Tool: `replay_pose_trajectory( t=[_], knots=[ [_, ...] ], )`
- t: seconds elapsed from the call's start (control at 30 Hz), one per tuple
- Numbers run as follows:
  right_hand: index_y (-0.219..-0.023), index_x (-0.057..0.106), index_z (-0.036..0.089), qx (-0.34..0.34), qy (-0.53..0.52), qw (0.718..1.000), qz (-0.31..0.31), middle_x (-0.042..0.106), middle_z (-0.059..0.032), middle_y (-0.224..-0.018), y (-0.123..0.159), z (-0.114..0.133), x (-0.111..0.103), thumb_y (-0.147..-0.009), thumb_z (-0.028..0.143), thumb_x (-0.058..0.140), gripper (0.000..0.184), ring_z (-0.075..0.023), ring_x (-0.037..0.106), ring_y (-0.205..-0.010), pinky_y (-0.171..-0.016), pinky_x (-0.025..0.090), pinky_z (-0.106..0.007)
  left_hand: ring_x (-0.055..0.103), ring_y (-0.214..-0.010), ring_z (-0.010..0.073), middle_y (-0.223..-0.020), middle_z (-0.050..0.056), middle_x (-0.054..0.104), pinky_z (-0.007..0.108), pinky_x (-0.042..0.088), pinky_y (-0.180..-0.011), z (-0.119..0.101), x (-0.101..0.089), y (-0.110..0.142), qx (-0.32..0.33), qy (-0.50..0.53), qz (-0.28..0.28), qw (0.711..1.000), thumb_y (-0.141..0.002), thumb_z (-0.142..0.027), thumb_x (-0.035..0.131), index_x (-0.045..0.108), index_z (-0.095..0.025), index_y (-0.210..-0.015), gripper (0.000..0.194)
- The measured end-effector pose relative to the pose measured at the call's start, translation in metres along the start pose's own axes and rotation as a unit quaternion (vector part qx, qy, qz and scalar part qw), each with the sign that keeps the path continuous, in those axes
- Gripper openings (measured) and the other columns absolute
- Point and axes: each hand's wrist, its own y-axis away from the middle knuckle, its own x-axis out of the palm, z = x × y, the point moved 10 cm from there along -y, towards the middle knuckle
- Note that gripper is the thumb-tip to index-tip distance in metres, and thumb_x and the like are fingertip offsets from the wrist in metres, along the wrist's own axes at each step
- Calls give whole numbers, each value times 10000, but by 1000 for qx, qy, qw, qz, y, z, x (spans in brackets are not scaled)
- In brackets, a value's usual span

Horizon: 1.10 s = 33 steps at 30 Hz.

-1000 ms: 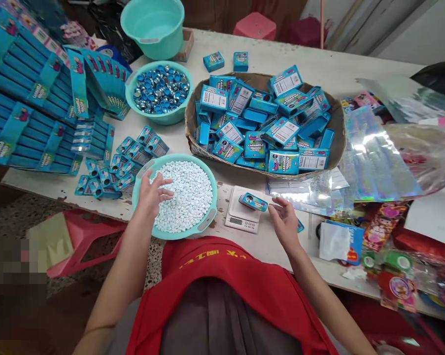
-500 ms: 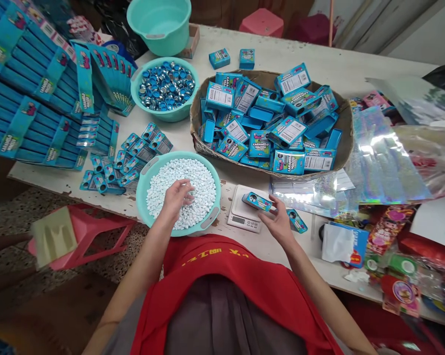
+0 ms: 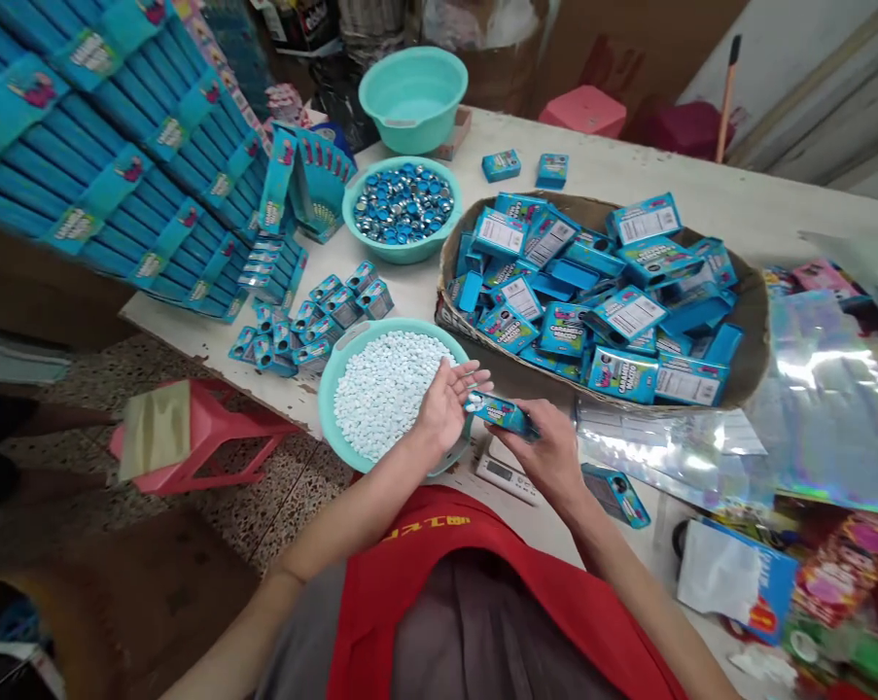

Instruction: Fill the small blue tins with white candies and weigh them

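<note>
My right hand (image 3: 550,449) grips a small blue candy box (image 3: 503,414), tilted with its top end toward my left hand. White candies show at the round opening in the box's top. My left hand (image 3: 447,403) is palm up with its fingers stretched out, at the mouth of the box and over the rim of a turquoise basin (image 3: 327,389). The basin is full of small white candies (image 3: 380,399). Below the box sits a white digital scale (image 3: 508,478), partly covered by my right hand. Another blue box (image 3: 618,494) lies right of my right wrist.
A cardboard tray (image 3: 755,321) heaped with blue boxes stands behind my hands. A second basin (image 3: 349,209) holds blue and silver caps. Several boxes with open holes (image 3: 322,316) stand at left, near stacked blue display cartons (image 3: 147,175). Shiny film sheets (image 3: 839,408) lie at right.
The box has been lifted off the scale and brought left, tipped toward my left hand. My left hand has risen from the candies and turned palm up. The view has shifted left.
</note>
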Motion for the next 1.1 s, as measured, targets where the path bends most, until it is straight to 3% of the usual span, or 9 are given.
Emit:
replay_pose_trajectory(
  t=[0.17,0.53,0.63,0.73,0.77,0.83,0.9,0.93,1.1],
  knots=[
    [-951,653,240,-15,27,999,31,653,-43,-805,-16,7,18,-791,466,630,278,-231,588,-776,-705,399,-353,622,-657,144,-714,77,653,259,474,-693,5,-24,-10,-24,88,-93,991,-876,-334,506,631,-114,-772,274],
    [-943,652,238,37,-27,999,28,660,-48,-826,-13,-14,27,-760,492,647,313,-238,598,-784,-687,427,-355,589,-618,112,-702,50,634,229,463,-638,6,-25,-9,-27,102,-106,989,-757,-143,580,639,-115,-764,66],
    [-943,655,240,98,-82,992,-3,675,-52,-883,-3,-33,18,-711,521,686,365,-249,598,-837,-734,445,-375,593,-637,107,-701,43,623,227,468,-651,-7,-29,-9,-9,85,-95,992,-720,-125,612,642,-122,-790,76],
    [-957,644,231,198,-148,969,-25,681,-52,-903,22,-72,10,-660,544,717,438,-238,599,-802,-715,468,-373,609,-708,137,-766,49,644,277,483,-735,-44,-38,-5,86,-81,-68,991,-710,-194,645,657,-153,-861,156],
    [-961,637,225,228,-168,959,-28,681,-49,-892,34,-87,10,-651,539,725,450,-230,602,-780,-707,476,-371,622,-797,170,-822,58,662,315,483,-800,-60,-42,-2,134,-180,-66,972,-710,-225,651,663,-173,-880,178],
    [-962,629,215,270,-187,944,-37,681,-40,-869,56,-114,9,-629,519,742,464,-222,607,-758,-719,488,-381,573,-1067,248,-1010,70,676,401,424,-963,-91,-49,4,223,-386,-86,891,-692,-258,671,669,-214,-927,239],
    [-952,630,211,291,-179,938,-56,682,-39,-871,73,-135,7,-609,507,752,470,-233,615,-786,-757,491,-406,458,-1245,288,-1219,79,614,450,341,-1055,-109,-59,6,266,-509,-123,809,-668,-268,694,647,-232,-1050,386],
    [-950,631,211,295,-175,937,-63,684,-40,-878,80,-142,7,-606,507,750,469,-238,618,-803,-773,492,-416,433,-1273,296,-1284,87,575,462,332,-1061,-114,-65,5,268,-533,-136,791,-673,-287,694,621,-233,-1117,454],
    [-1097,599,220,285,-203,935,-57,648,-89,-1128,91,-147,13,-616,484,757,571,-258,609,-994,-865,491,-434,575,-1070,274,-1163,98,634,429,452,-920,-114,-79,1,238,-535,-135,799,-745,-418,617,632,-204,-1089,406]
  ],
)
